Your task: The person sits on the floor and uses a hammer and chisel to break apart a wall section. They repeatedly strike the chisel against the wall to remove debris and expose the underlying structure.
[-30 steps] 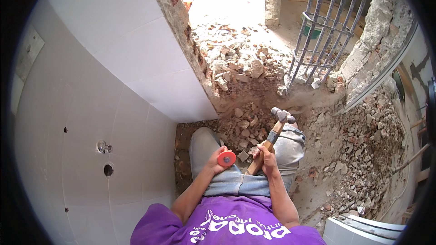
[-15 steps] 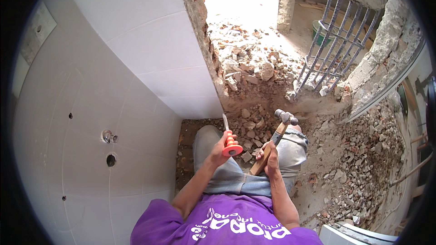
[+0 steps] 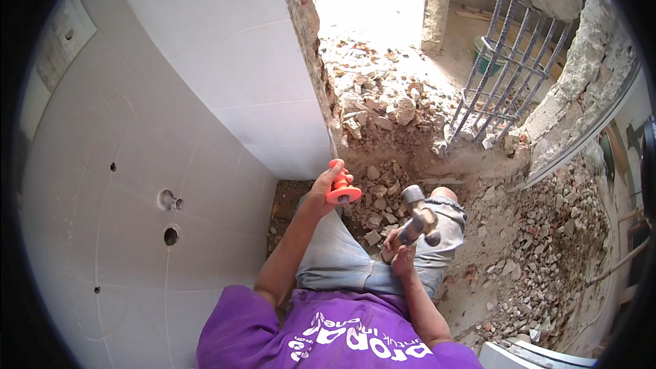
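My left hand [image 3: 324, 188] is closed round the orange grip of a chisel [image 3: 343, 195] with a wide round hand guard. The chisel's blade points away from me, up against the broken edge of the tiled wall [image 3: 290, 96]. In my right hand [image 3: 402, 253] is a hammer [image 3: 418, 219], gripped by its handle above my right thigh. The hammer's metal head is raised toward me, apart from the chisel, and looks slightly blurred. Part of the handle is hidden behind the head and fingers.
Broken masonry rubble [image 3: 383, 106] lies ahead in the wall opening, with more rubble [image 3: 533, 266] to the right. Exposed rebar [image 3: 502, 75] stands beside a broken concrete column [image 3: 581, 75]. Behind it is a green bucket [image 3: 488, 58]. A pipe fitting [image 3: 169, 200] sticks out of the left wall.
The chisel has moved forward and left, its blade now at the wall edge. My right hand has tilted the hammer so its head comes up and nearer.
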A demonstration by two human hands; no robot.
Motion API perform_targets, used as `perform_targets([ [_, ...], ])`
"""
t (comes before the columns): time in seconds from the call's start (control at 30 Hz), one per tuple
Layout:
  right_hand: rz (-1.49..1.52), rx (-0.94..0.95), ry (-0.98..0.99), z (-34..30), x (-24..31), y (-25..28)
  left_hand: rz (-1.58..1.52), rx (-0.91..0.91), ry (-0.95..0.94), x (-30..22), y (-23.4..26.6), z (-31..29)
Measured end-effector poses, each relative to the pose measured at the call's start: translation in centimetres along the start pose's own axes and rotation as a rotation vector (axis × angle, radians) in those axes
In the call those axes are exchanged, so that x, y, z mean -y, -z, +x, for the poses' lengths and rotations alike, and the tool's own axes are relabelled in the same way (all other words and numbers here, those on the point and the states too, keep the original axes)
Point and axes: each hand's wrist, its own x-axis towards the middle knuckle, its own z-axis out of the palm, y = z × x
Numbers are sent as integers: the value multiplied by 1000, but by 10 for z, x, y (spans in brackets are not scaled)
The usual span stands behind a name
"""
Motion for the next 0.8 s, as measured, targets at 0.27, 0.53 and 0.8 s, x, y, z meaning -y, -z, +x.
perform_targets([
  [0.27,12,104,-61,-1,3,-4,-154,-111,-36,-6,-18,9],
  [0.53,135,37,-110,4,1,-5,-214,-100,-65,18,-18,27],
  [0.8,140,60,-182,6,2,-1,-278,-69,-105,28,-11,29],
])
